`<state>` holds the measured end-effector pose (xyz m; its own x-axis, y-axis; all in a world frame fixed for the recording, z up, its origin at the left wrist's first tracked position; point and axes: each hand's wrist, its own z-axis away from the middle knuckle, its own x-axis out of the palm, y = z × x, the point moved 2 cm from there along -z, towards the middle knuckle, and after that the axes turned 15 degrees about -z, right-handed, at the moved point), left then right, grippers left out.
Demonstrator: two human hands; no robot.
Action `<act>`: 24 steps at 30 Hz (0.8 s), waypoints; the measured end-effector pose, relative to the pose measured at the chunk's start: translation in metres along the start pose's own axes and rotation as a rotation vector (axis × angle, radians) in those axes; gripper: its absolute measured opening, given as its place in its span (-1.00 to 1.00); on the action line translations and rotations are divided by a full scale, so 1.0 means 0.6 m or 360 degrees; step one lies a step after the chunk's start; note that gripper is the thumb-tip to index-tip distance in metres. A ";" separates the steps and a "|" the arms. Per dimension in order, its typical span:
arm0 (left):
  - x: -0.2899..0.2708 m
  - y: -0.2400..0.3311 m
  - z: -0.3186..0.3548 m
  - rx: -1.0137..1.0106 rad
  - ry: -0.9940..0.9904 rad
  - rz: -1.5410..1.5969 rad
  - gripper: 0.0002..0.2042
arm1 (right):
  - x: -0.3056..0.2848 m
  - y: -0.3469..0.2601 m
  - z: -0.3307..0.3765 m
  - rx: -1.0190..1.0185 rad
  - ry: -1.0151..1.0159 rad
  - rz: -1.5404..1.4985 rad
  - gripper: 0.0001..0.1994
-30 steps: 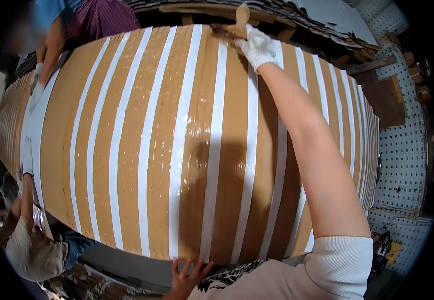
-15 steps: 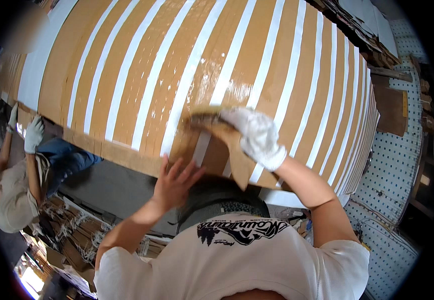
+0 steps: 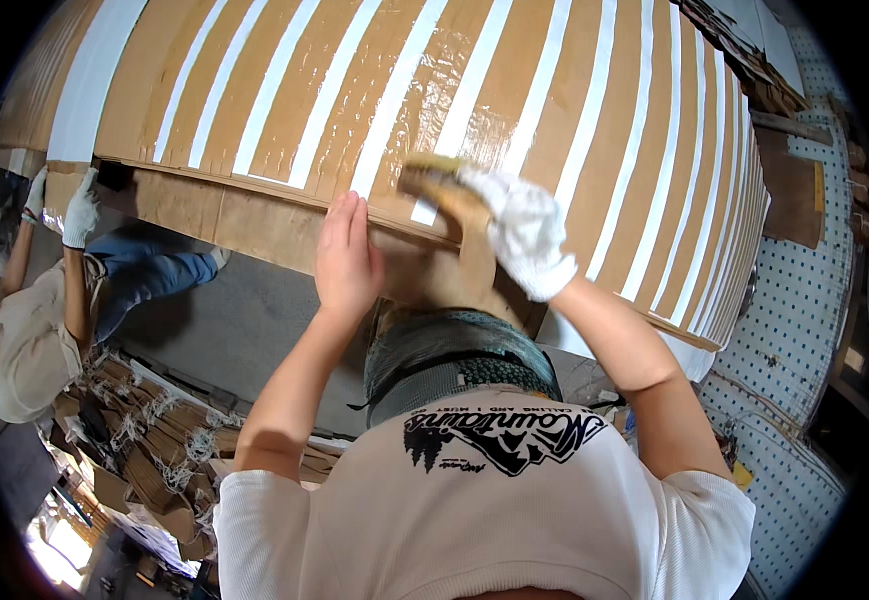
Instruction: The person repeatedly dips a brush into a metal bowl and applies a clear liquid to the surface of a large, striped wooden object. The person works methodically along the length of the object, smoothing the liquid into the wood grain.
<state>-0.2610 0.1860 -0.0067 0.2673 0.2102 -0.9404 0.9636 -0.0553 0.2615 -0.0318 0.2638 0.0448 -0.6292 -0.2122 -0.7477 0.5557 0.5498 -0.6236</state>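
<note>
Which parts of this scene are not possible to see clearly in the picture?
- Head view: the brush handle is hidden inside the gloved right hand.
- Head view: the palm of the bare left hand is hidden, pressed flat on the cardboard flap.
- Head view: the striped cardboard sheet is cut off by the top rim.
- Head view: the co-worker at the left rim is blurred.

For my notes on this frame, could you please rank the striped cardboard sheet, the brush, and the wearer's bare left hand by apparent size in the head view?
1. striped cardboard sheet, by far the largest.
2. bare left hand.
3. brush, partly hidden under the gloved right hand, so its place behind the bare hand is uncertain.
</note>
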 end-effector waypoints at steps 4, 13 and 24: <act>-0.011 -0.001 0.001 0.0115 -0.0026 -0.0194 -0.50 | -0.021 -0.029 0.010 -0.0005 -0.0208 -0.0173 -0.55; -0.011 0.013 -0.021 0.0158 0.0015 -0.0327 -0.64 | -0.006 -0.006 0.051 0.0058 -0.0087 0.0191 -0.64; -0.033 0.047 -0.060 0.0040 -0.0415 -0.0563 -0.66 | -0.061 0.026 0.022 0.0070 0.0238 0.0111 -0.51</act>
<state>-0.2394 0.2154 0.0269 -0.0906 -0.0329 -0.9953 0.9948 -0.0488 -0.0889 0.0071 0.2693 0.0596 -0.6603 -0.0504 -0.7493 0.6221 0.5222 -0.5834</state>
